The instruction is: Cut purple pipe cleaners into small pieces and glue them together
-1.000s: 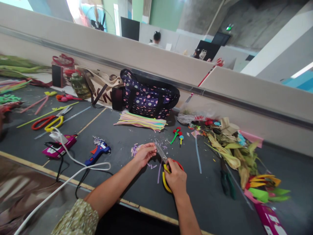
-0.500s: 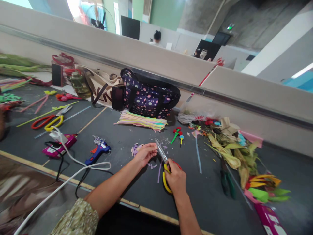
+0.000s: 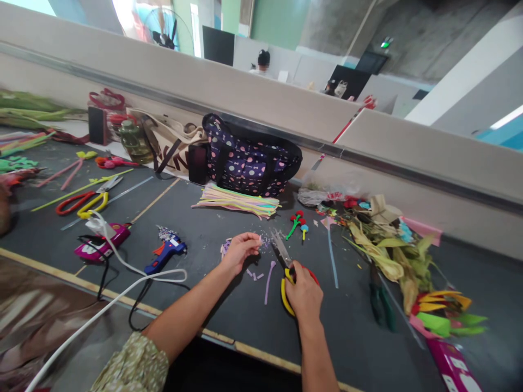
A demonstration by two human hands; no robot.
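My left hand [image 3: 244,251] is closed in a pinch, with a small pale purple piece [image 3: 260,240] at the fingertips. My right hand [image 3: 303,288] grips the scissors [image 3: 288,272] by their red and yellow handles; the blades point up and away, slightly apart. Between the hands lies a purple strip [image 3: 269,283] on the dark table. Several short purple cuttings [image 3: 255,276] are scattered beside it. A pile of purple bits [image 3: 225,247] is partly covered by my left hand. Beyond the scissors rest a green stem with red balls [image 3: 295,223] and a small blue-and-yellow flower [image 3: 304,231].
A bundle of pastel pipe cleaners [image 3: 237,202] lies before a patterned bag [image 3: 253,158]. To the left are a blue glue gun [image 3: 165,255], a white cable [image 3: 134,272] and other scissors [image 3: 87,201]. Dried husks [image 3: 376,250] and green-handled pliers [image 3: 379,299] lie right.
The scissors in my right hand have moved right and toward me, away from my left hand, and their blades have parted. My left hand has shifted slightly and stays pinched.
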